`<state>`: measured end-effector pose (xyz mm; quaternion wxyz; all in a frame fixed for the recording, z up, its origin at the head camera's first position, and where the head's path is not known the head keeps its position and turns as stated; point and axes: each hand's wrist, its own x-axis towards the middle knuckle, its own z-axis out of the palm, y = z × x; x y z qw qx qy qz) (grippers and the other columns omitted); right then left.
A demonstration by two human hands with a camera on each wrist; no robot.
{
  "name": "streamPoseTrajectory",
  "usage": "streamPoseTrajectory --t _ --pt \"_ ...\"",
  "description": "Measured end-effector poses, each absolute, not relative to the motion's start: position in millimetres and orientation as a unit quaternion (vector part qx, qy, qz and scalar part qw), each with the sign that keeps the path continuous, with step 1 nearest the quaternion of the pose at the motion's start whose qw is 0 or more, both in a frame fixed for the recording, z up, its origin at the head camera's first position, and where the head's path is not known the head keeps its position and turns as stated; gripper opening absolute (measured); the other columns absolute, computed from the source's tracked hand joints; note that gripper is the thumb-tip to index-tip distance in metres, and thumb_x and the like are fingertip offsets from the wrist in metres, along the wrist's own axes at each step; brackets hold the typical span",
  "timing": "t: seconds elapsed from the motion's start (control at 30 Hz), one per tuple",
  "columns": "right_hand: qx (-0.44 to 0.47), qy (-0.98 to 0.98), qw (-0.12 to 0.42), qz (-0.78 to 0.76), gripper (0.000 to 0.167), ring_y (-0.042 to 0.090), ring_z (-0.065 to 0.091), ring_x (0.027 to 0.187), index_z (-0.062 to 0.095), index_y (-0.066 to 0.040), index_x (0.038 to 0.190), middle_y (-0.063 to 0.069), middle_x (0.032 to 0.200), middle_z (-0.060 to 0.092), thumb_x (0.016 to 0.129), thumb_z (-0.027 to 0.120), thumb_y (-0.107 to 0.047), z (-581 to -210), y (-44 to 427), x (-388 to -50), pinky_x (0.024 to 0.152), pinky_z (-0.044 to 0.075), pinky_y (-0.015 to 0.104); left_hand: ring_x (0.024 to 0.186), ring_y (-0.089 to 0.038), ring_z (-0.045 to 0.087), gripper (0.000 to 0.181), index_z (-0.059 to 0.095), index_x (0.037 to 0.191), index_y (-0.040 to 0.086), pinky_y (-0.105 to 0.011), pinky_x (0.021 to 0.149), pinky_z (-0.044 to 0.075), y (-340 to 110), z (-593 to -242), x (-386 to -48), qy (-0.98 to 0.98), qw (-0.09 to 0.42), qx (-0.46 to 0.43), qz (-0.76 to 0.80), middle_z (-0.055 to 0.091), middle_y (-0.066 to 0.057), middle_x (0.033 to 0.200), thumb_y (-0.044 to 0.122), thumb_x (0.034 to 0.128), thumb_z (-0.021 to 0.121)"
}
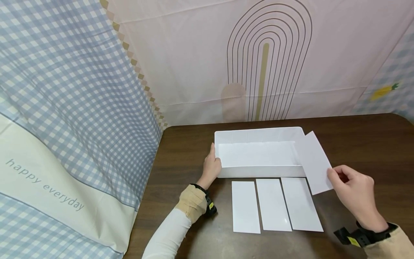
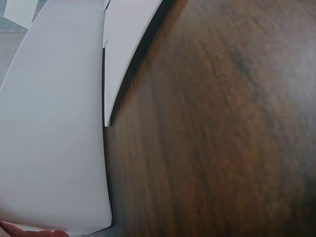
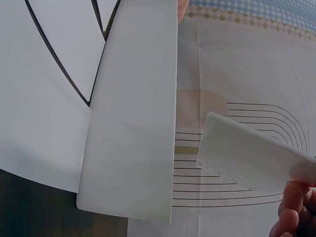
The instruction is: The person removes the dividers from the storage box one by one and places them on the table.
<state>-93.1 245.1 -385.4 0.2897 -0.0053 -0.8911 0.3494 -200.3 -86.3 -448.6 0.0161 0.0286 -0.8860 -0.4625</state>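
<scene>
A long white open-topped box (image 1: pixel 260 172) stands on the brown table. My left hand (image 1: pixel 211 166) holds its left end, one finger stretched along the outside and the thumb at the rim; in the left wrist view only bits of fingers (image 2: pixel 34 232) show beside the box's wall (image 2: pixel 54 118). My right hand (image 1: pixel 354 187) pinches a white rectangular card (image 1: pixel 313 165) by its lower right edge, tilted over the box's right end. In the right wrist view this card (image 3: pixel 247 153) shows thin layered edges. Three similar white cards (image 1: pixel 245 207) lie side by side in front of the box.
The dark wooden table (image 1: pixel 184 144) reaches back to a pale printed cloth (image 1: pixel 194 54) that hangs behind it. A blue checked cloth (image 1: pixel 81 72) hangs at the left, next to the table's edge.
</scene>
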Motion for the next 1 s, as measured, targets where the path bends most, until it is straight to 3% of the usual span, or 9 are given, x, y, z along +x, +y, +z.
streamPoseTrajectory --t 0.5,0.77,1.0 --pt "-0.034 -0.894 0.28 0.348 0.016 -0.007 0.031 0.046 0.061 -0.002 0.063 -0.031 0.049 0.036 0.077 0.06 -0.009 -391.0 250.2 -84.1 0.044 0.026 0.015 0.117 -0.026 0.044 0.062 0.011 0.143 0.012 -0.041 0.095 0.037 -86.0 -448.5 -200.1 -0.886 0.016 0.034 -0.461 0.028 -0.012 0.142 0.003 0.0853 0.03" --pt "-0.046 -0.898 0.269 0.345 0.015 -0.009 0.032 0.046 0.061 -0.002 0.064 -0.033 0.049 0.035 0.077 0.06 -0.01 -394.5 254.6 -78.2 0.045 0.026 0.014 0.125 -0.025 0.036 0.062 0.011 0.143 0.013 -0.041 0.099 0.034 -86.6 -449.4 -200.7 -0.884 0.012 0.037 -0.465 0.027 -0.011 0.143 0.003 0.0853 0.03" --pt "-0.061 -0.9 0.262 0.342 0.015 -0.01 0.031 0.046 0.061 -0.004 0.064 -0.033 0.049 0.035 0.076 0.06 -0.011 -397.5 257.4 -75.2 0.046 0.026 0.014 0.107 -0.027 0.049 0.062 0.011 0.143 0.011 -0.039 0.09 0.039 -86.7 -448.7 -200.4 -0.887 0.011 0.034 -0.461 0.026 -0.012 0.143 0.002 0.0854 0.03"
